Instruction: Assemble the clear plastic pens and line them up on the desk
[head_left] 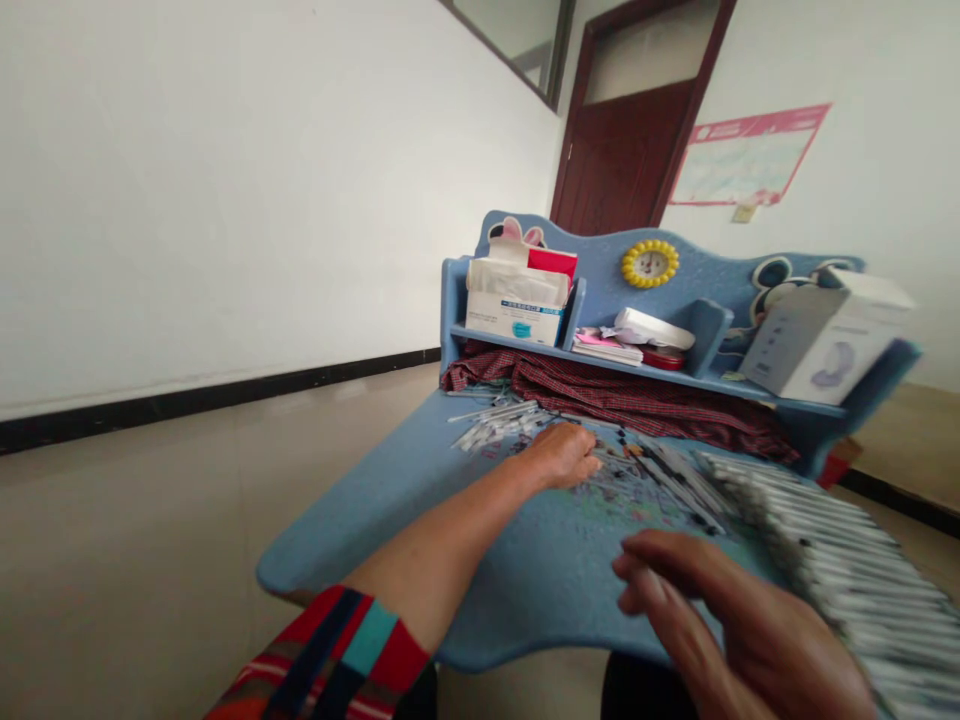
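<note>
On the blue desk point(360, 510), my left hand point(566, 455) reaches to the middle, its fingers curled down among small dark and coloured bits. What those fingers hold, if anything, is hidden. A loose bunch of slim whitish rods point(499, 425), like pen parts, lies just left of it. To its right, more thin grey rods point(686, 485) with dark ends lie scattered. My right hand point(750, 620) is nearer me, slightly blurred, with thumb and fingertips drawn together. I cannot make out anything between them. Beside it is a large pile of whitish rods point(847, 560).
A dark red checked cloth point(600, 395) lies along the desk's back under a shelf. The shelf carries a face mask box point(517, 305), papers point(607, 347) and a white box point(825, 335). A yellow toy clock point(649, 264) is on the backboard. A white wall point(225, 200) stands left.
</note>
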